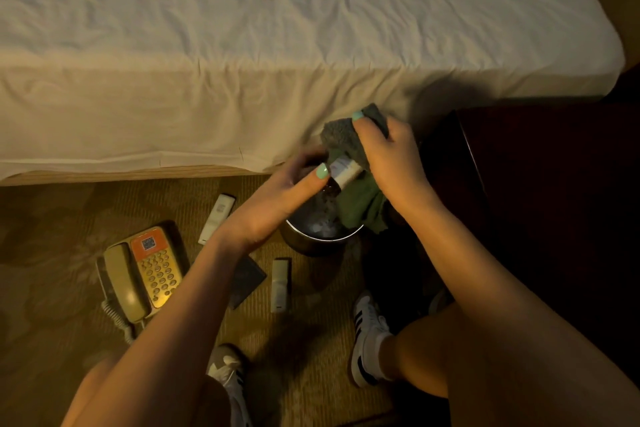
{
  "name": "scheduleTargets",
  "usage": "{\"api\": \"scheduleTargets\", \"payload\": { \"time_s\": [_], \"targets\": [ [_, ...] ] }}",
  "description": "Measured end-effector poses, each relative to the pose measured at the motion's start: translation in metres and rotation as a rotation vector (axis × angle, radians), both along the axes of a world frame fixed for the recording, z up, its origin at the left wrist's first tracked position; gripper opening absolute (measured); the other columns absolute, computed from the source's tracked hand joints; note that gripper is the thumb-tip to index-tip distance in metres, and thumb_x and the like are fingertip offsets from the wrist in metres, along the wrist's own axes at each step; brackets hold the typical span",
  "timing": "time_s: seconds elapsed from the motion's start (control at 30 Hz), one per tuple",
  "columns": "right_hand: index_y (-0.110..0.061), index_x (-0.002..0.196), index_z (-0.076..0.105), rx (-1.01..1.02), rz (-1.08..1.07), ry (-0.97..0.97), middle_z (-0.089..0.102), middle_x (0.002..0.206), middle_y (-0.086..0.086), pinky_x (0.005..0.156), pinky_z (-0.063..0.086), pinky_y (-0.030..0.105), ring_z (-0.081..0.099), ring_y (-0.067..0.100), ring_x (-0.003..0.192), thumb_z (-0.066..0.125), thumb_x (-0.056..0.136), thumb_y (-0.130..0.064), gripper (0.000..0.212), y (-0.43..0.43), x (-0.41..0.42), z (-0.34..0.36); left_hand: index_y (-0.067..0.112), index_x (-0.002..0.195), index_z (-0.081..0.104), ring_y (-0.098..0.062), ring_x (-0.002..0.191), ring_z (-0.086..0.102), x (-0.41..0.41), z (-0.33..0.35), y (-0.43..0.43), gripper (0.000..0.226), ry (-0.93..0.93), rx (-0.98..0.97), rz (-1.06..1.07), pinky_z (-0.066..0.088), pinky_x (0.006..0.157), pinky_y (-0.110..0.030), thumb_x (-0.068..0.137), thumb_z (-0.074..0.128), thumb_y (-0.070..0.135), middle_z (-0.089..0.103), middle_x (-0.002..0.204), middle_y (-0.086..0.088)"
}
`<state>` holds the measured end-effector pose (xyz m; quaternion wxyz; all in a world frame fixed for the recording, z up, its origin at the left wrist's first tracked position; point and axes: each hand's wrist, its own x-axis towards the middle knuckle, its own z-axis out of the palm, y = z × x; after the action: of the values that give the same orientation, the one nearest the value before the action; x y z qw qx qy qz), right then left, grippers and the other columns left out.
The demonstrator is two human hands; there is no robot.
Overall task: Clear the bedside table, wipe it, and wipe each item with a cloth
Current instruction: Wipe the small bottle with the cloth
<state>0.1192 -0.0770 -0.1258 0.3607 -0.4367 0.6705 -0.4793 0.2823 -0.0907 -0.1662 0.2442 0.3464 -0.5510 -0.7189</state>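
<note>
Pinched between the thumb and curled fingers of the left hand, a small white-labelled container was held by its dark end in the air, over the open mouth of a metal bin that stood on the carpet near the bed's lower edge. What the container was could not be told. The right hand was closed round a green cloth, which was bunched over the container's other end, a loose corner hanging toward the bin's rim.

The step in hand looked like wiping this one item. To do it well, the left hand would probably need to turn the container while the cloth drew along it. Then the ends should be swapped so the dark part under the fingers got wiped too. A firm pinch mattered, since a slip would likely drop it into the bin.

A telephone, a pale remote, a second remote and a dark flat case lay on the carpet left of the bin. Whether they were wiped could not be judged. The bedside table stood at the right, mostly in shadow.
</note>
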Motion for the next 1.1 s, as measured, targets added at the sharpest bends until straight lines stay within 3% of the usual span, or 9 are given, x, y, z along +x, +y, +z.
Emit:
{"api": "scheduleTargets", "payload": {
  "time_s": [0.13,0.2,0.33,0.43,0.53,0.63,0.83,1.03,1.1],
  "targets": [
    [-0.011,0.071,0.062,-0.012,-0.067,-0.360,0.062,0.062,-0.002,0.062,0.051,0.026,0.062,0.011,0.061,0.054,0.094,-0.012,0.025,-0.004,-0.002,0.002,0.027,0.128,0.052,-0.008,0.120,0.058,0.000,0.000,0.003,0.089,0.077,0.079,-0.063,0.048,0.096,-0.023,0.057,0.072,0.076,0.066,0.124,0.012],
    [-0.010,0.073,0.065,0.000,-0.049,-0.421,0.065,0.064,0.001,0.064,0.053,0.027,0.065,0.014,0.063,0.058,0.092,-0.014,0.021,-0.003,-0.004,0.002,0.024,0.132,0.050,-0.013,0.123,0.057,-0.001,0.000,0.003,0.094,0.111,0.151,-0.065,0.048,0.099,-0.029,0.057,0.073,0.075,0.064,0.128,0.006],
    [-0.011,0.074,0.067,0.037,-0.002,-0.317,0.067,0.067,0.002,0.063,0.053,0.026,0.066,0.012,0.064,0.067,0.084,-0.014,0.011,-0.001,-0.008,0.004,0.021,0.116,0.069,-0.020,0.112,0.063,-0.002,-0.002,0.002,0.063,0.152,0.193,-0.120,0.052,0.093,-0.028,0.066,0.078,0.058,0.068,0.119,-0.010],
    [-0.013,0.071,0.065,0.032,-0.025,-0.312,0.065,0.065,0.000,0.064,0.051,0.027,0.064,0.012,0.064,0.068,0.084,-0.010,0.014,-0.002,-0.014,0.006,0.023,0.105,0.075,-0.014,0.105,0.066,0.001,-0.001,-0.002,0.039,0.164,0.159,-0.163,0.051,0.087,-0.021,0.068,0.080,0.035,0.072,0.111,-0.002],
    [-0.017,0.066,0.064,0.022,0.022,-0.260,0.064,0.062,-0.004,0.064,0.050,0.026,0.063,0.011,0.066,0.071,0.080,-0.014,0.015,-0.002,-0.019,0.007,0.021,0.102,0.076,-0.018,0.103,0.067,0.003,-0.003,-0.005,0.033,0.162,0.142,-0.130,0.052,0.087,-0.024,0.070,0.078,0.029,0.073,0.107,-0.004],
    [-0.011,0.069,0.059,-0.008,0.084,-0.103,0.059,0.064,-0.003,0.061,0.046,0.022,0.058,0.006,0.065,0.066,0.087,-0.011,0.020,0.000,-0.018,0.002,0.017,0.086,0.075,-0.012,0.084,0.067,0.001,-0.005,-0.005,0.006,0.147,0.091,-0.014,0.053,0.075,-0.022,0.081,0.075,0.018,0.072,0.086,0.000],
    [0.003,0.081,0.056,-0.038,0.222,0.075,0.055,0.073,0.007,0.063,0.047,0.034,0.056,0.013,0.070,0.065,0.085,-0.029,0.033,0.002,-0.011,-0.006,0.009,0.082,0.056,-0.014,0.079,0.063,-0.005,-0.002,-0.004,0.010,0.299,0.225,0.172,0.055,0.070,-0.028,0.089,0.058,0.016,0.064,0.080,-0.003],
    [0.000,0.079,0.053,-0.052,0.144,0.222,0.050,0.069,0.003,0.057,0.038,0.021,0.046,0.004,0.061,0.057,0.095,-0.026,0.032,0.001,-0.009,-0.010,0.003,0.112,0.061,-0.020,0.101,0.067,-0.008,0.006,-0.002,0.042,0.311,0.412,0.235,0.058,0.078,-0.032,0.095,0.042,0.037,0.070,0.108,-0.012],
    [0.004,0.081,0.053,-0.058,0.125,0.219,0.051,0.070,0.008,0.056,0.038,0.021,0.046,0.005,0.061,0.056,0.096,-0.027,0.035,0.002,-0.008,-0.010,0.009,0.097,0.069,-0.015,0.087,0.068,-0.003,0.006,-0.004,0.029,0.294,0.368,0.204,0.057,0.070,-0.026,0.093,0.047,0.026,0.072,0.094,-0.008]
  ]
}}
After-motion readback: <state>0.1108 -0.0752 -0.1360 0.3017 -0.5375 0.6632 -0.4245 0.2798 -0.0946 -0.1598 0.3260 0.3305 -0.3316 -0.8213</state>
